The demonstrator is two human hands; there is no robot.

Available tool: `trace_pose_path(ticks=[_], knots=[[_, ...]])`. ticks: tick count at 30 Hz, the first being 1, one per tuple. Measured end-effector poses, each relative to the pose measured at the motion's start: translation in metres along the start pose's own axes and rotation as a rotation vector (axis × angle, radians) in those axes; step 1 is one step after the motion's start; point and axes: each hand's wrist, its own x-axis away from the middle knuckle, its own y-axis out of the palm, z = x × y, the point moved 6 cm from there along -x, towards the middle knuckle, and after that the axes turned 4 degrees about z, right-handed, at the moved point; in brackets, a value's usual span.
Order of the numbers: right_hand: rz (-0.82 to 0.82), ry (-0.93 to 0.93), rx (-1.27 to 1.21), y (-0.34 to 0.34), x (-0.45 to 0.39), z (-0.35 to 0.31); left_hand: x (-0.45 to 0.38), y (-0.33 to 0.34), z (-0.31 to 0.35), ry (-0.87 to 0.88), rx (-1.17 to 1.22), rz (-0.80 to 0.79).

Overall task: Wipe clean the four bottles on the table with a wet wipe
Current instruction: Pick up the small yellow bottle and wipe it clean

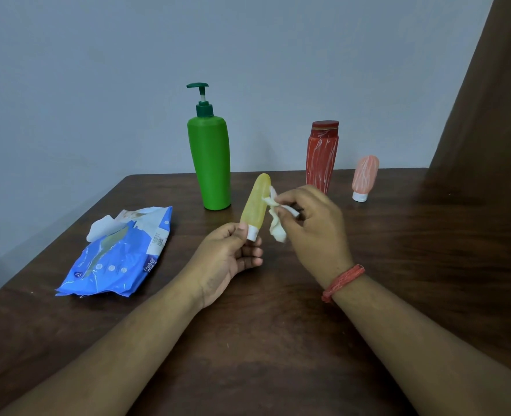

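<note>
The left hand point(230, 253) pinches the yellow bottle point(255, 202) by its white cap, lifted off the desk point(398, 265) just in front of the green pump bottle point(210, 163), while the right hand point(311, 226) has its fingers closed on the wet wipe point(273, 217) against the bottle's upper side. This looks like the wiping of one bottle, with the next move likely a stroke down toward the cap. The bottle's far side is hidden, and whether the green bottle is already clean is unclear.

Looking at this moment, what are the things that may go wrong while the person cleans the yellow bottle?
1. The left hand pinches the yellow bottle only near its white cap, so pressure from the wet wipe in the right hand might tip it or make it slip out.
2. The pink tube stands on its small cap near the right forearm; a careless reach may knock it over.
3. The wipe pack looks open, so remaining wipes may dry.
</note>
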Motion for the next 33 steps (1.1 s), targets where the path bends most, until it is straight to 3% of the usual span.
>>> trace_pose_path(ticks=[3,7,11,13,16,20,24,27,31,33], knots=[[0.005,0.024,0.034,-0.001,0.000,0.002,0.003,0.002,0.001,0.016,-0.015,0.008],[-0.019,-0.116,0.091,0.002,0.003,-0.011,0.004,0.004,0.003,0.037,-0.037,-0.010],[-0.261,-0.302,0.188,0.020,0.013,-0.027,0.003,0.004,0.002,0.053,-0.068,-0.019],[-0.287,-0.373,0.274,0.020,0.010,-0.027,0.002,0.004,0.001,0.061,-0.083,-0.024],[-0.175,-0.260,0.273,0.005,-0.001,-0.021,0.002,0.005,0.001,0.070,-0.099,-0.044],[-0.306,-0.342,0.235,0.018,0.010,-0.033,0.002,0.004,0.001,0.061,-0.061,-0.046],[-0.150,-0.195,0.217,0.004,-0.001,-0.022,0.003,0.005,0.002,0.088,-0.142,-0.065],[-0.257,-0.302,0.244,0.014,0.010,-0.033,0.002,0.004,0.001,0.100,-0.164,-0.075],[-0.095,-0.163,0.260,-0.005,-0.007,-0.017,0.001,0.004,-0.001,0.104,-0.215,-0.092],[-0.168,-0.203,0.260,0.001,-0.004,-0.021,0.001,0.003,-0.001,0.102,-0.216,-0.098]])
